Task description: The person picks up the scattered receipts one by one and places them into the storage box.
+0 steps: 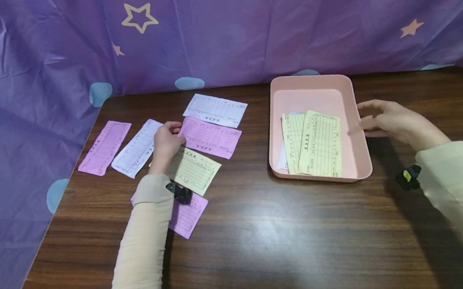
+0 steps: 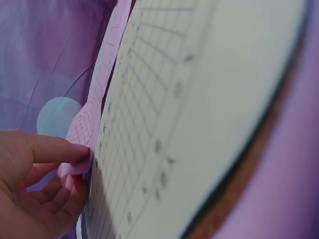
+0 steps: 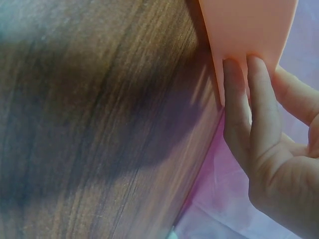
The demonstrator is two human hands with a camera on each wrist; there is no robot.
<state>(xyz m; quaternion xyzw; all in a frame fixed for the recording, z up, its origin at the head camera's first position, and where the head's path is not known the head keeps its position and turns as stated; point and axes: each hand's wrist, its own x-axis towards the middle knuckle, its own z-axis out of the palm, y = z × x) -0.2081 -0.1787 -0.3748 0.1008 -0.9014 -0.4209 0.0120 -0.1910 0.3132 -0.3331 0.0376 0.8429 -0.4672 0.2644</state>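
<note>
Thumb and finger of the left hand (image 1: 166, 146) pinch a pink slip (image 1: 212, 138) by its left end, drawn together until the paper buckles. Light pressure suits it; anything this thin could crease if squeezed. Straight up looks the safer lift: the slip overlaps a white slip (image 1: 217, 108) on its far side and lies right beside a yellow slip (image 1: 197, 171) on its near side, so a sideways drag may take a neighbour along. Over on the right, the right hand (image 1: 397, 122) has the pink tray (image 1: 313, 95) by its right wall, fingers nearly straight outside, one digit over the rim; gentle steadying is plenty. And the pink slip itself, well left of the tray: ruled grid, bold characters along its near edge, slightly askew.
</note>
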